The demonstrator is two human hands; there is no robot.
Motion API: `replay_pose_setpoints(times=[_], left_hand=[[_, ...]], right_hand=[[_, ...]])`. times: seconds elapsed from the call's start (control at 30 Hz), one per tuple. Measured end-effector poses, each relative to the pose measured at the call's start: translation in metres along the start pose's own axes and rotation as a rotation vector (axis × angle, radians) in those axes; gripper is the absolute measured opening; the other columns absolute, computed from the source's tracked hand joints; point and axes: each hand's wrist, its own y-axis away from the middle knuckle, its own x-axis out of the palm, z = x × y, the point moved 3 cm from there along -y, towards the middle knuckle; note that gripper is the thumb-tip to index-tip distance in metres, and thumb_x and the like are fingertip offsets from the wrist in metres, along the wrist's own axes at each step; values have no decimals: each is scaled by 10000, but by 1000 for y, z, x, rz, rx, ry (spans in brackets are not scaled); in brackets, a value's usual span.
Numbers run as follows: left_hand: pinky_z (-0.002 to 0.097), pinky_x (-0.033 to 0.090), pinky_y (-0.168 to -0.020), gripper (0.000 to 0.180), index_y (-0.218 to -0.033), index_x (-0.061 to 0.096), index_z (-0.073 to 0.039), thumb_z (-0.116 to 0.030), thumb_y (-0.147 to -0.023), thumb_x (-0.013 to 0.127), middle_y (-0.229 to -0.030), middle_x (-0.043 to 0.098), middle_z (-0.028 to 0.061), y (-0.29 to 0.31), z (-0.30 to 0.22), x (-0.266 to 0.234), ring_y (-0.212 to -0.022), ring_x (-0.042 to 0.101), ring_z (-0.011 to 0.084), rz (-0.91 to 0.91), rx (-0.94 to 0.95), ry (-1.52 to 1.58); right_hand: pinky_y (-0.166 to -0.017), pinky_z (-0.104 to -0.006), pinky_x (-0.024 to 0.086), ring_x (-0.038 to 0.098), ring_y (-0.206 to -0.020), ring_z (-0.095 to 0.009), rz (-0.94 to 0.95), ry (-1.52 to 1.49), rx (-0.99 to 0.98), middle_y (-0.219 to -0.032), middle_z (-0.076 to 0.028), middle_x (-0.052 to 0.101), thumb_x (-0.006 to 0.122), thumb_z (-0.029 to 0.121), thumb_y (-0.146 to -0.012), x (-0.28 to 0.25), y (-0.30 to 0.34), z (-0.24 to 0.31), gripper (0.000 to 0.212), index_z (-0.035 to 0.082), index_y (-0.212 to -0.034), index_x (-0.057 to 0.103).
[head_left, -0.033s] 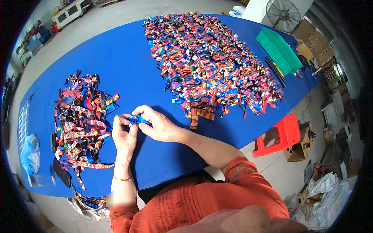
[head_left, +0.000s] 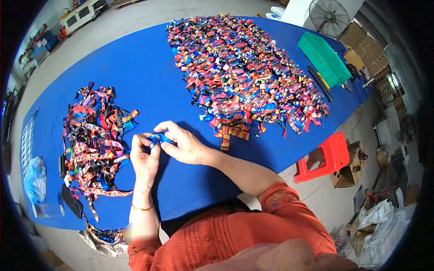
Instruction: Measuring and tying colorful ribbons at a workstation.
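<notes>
Between my two hands, above the blue-covered table (head_left: 135, 54), is a short bright blue ribbon strap (head_left: 158, 138), bunched or folded. My left hand (head_left: 144, 157) pinches its left side with thumb and fingers. From the right, my right hand (head_left: 186, 147) grips the strap, its thumb and bent fingers closed on it. Part of the strap is hidden by the fingers. Left of my hands lies a loose heap of patterned ribbon straps (head_left: 97, 144), mostly red, black and blue. Beyond my right hand, many folded ribbon bundles (head_left: 244, 72) lie in packed rows.
A green plastic bin (head_left: 324, 58) stands at the table's far right, beside dark rods (head_left: 320, 83). Left are a blue plastic bag (head_left: 36, 178) and a black phone-like slab (head_left: 72, 201). A red stool (head_left: 323, 158) stands off the right edge; a fan (head_left: 329, 17) is behind.
</notes>
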Motion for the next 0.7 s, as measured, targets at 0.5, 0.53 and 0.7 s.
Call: replay_pose_setpoints(times=[0.5, 0.53, 0.7], left_hand=[[236, 454, -745, 225, -851, 440, -49, 96, -814, 608, -982, 550, 65, 2, 6, 3, -827, 508, 89, 80, -51, 94], [236, 454, -745, 223, -851, 441, -48, 91, -815, 611, -983, 550, 65, 2, 6, 3, -827, 507, 88, 80, -54, 88], [237, 451, -750, 229, -850, 439, -48, 98, -807, 610, -987, 552, 66, 2, 5, 3, -832, 508, 87, 75, -68, 90]], right_hand=[[-615, -324, 512, 650, -669, -153, -97, 56, 124, -728, -100, 666, 583, 86, -878, -7, -3, -18, 122, -5, -959, 571], [-606, -335, 512, 654, -656, -168, -87, 66, 149, -717, -102, 665, 583, 94, -879, -7, -3, -17, 123, -3, -953, 567], [-584, -365, 508, 658, -627, -219, -84, 144, 125, -679, -114, 651, 587, 132, -886, -4, -3, -22, 140, 3, -927, 550]])
